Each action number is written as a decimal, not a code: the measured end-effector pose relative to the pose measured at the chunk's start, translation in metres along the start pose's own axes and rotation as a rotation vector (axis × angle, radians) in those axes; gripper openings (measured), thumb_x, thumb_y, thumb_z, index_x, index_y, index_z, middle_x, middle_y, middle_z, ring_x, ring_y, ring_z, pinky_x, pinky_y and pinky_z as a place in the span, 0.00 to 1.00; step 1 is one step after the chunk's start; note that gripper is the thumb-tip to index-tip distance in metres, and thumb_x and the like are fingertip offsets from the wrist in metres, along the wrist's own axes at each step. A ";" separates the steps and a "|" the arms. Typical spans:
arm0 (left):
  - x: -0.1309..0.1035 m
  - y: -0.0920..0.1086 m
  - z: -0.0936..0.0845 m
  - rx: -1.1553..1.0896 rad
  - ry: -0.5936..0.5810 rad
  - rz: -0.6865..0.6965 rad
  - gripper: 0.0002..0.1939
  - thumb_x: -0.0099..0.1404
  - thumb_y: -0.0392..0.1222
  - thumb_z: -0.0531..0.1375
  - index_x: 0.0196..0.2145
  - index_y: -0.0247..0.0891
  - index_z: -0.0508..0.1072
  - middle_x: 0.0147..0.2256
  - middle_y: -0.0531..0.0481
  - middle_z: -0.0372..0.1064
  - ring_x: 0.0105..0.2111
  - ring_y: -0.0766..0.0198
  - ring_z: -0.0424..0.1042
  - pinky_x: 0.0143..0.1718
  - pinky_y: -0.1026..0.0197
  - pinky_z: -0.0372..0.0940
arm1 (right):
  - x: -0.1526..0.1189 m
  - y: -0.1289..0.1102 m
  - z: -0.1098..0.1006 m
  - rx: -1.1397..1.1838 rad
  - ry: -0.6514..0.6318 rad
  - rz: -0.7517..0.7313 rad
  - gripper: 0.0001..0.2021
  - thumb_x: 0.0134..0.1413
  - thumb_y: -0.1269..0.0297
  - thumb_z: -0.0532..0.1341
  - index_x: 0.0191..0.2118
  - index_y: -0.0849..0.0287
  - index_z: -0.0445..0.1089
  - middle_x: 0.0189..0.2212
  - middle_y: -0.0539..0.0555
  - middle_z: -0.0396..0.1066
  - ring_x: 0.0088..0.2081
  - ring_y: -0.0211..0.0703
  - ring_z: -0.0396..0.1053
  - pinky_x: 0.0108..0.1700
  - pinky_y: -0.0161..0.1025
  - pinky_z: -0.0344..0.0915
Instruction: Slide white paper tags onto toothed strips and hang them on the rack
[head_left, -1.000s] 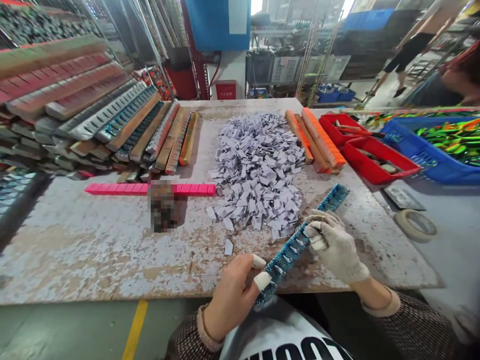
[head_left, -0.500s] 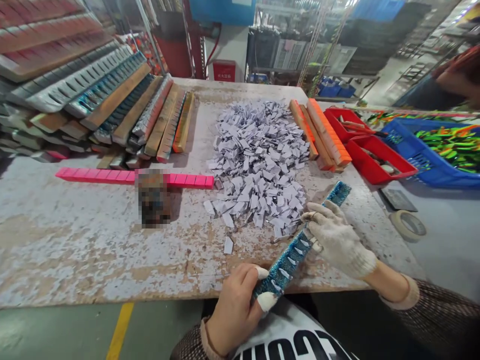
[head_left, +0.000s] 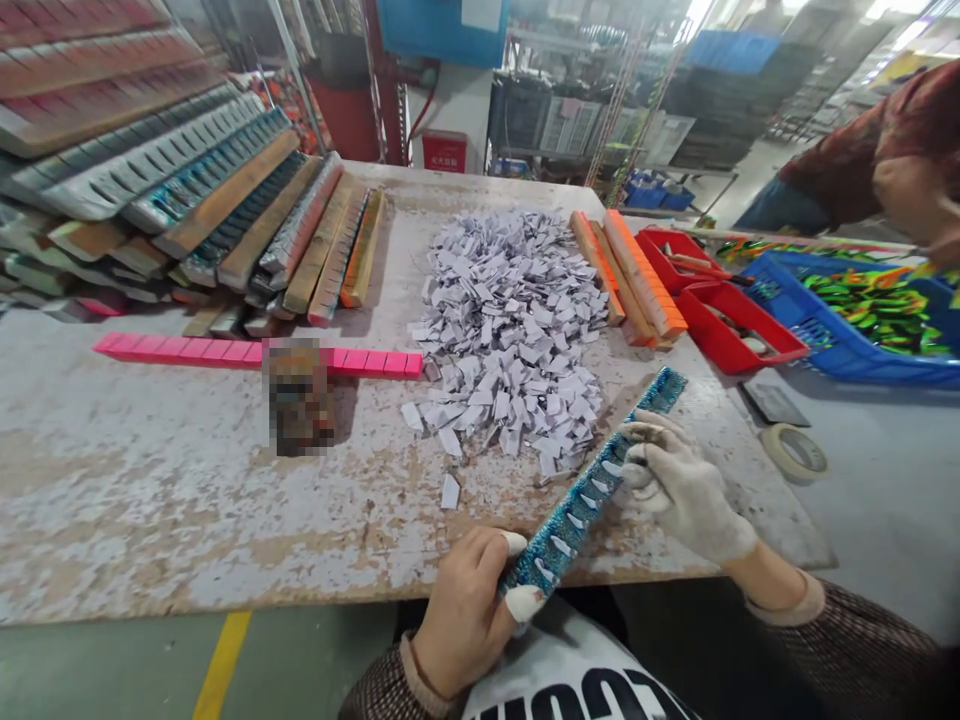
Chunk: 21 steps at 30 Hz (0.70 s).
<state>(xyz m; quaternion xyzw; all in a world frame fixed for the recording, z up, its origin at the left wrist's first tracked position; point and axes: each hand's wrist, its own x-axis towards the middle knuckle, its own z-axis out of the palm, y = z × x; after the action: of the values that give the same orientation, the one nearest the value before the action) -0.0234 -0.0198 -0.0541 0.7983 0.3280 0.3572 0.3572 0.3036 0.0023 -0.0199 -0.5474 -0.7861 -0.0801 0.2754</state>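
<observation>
A blue glittery strip (head_left: 561, 520) with a row of slots slants up to the right over the table's front edge. Small white pieces stand out of several slots in its lower half. My left hand (head_left: 469, 600), bare but for white covers on thumb and forefinger, grips the strip's near end. At its upper half is my right hand (head_left: 679, 490) in a white glove, fingers curled and pinched beside the uppermost white piece; whatever is between the fingertips is hidden. Beyond the strip lies a heap of small white pieces (head_left: 517, 330), with one loose white piece (head_left: 450, 492) nearer me.
Slotted bars (head_left: 217, 200) are stacked at the left, behind a pink bar (head_left: 180, 350) and a blurred block (head_left: 298, 395). At the right are orange bars (head_left: 645, 275), red trays (head_left: 739, 325), a blue basket (head_left: 780, 300) and a tape roll (head_left: 795, 452). Another person (head_left: 862, 160) is beyond.
My right hand has drawn back slightly from the strip's face, baring another white piece in a slot. My left hand keeps its grip. The other person shows more at the right.
</observation>
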 end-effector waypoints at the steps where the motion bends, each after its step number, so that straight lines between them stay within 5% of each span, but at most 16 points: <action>1: 0.000 0.000 0.000 0.003 0.002 0.005 0.18 0.76 0.56 0.51 0.49 0.40 0.69 0.41 0.42 0.75 0.40 0.52 0.75 0.40 0.52 0.71 | -0.001 -0.003 0.000 -0.015 0.005 -0.010 0.06 0.67 0.66 0.60 0.36 0.53 0.68 0.51 0.57 0.73 0.62 0.62 0.65 0.64 0.65 0.64; 4: 0.000 0.000 0.001 0.007 0.006 0.033 0.22 0.76 0.60 0.50 0.50 0.39 0.69 0.41 0.41 0.75 0.40 0.51 0.75 0.40 0.51 0.71 | 0.004 -0.009 0.002 -0.072 0.010 -0.077 0.07 0.66 0.69 0.60 0.35 0.55 0.66 0.51 0.58 0.73 0.63 0.61 0.63 0.67 0.68 0.57; 15: 0.002 -0.002 0.001 0.068 -0.010 0.052 0.23 0.76 0.60 0.48 0.52 0.39 0.68 0.39 0.42 0.75 0.37 0.53 0.75 0.37 0.53 0.70 | 0.029 -0.009 0.001 -0.066 -0.176 -0.149 0.09 0.61 0.74 0.55 0.33 0.57 0.69 0.40 0.57 0.73 0.56 0.57 0.69 0.68 0.62 0.57; 21: 0.003 0.000 0.002 0.058 -0.009 0.050 0.24 0.76 0.61 0.48 0.52 0.39 0.68 0.39 0.42 0.74 0.37 0.53 0.74 0.37 0.53 0.69 | 0.021 -0.005 0.008 -0.001 -0.108 -0.147 0.07 0.65 0.74 0.55 0.35 0.57 0.67 0.42 0.59 0.72 0.55 0.57 0.70 0.65 0.63 0.61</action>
<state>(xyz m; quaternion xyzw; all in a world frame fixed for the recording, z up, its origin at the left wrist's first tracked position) -0.0204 -0.0182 -0.0546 0.8179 0.3166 0.3529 0.3261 0.2912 0.0210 -0.0145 -0.4919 -0.8379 -0.0709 0.2257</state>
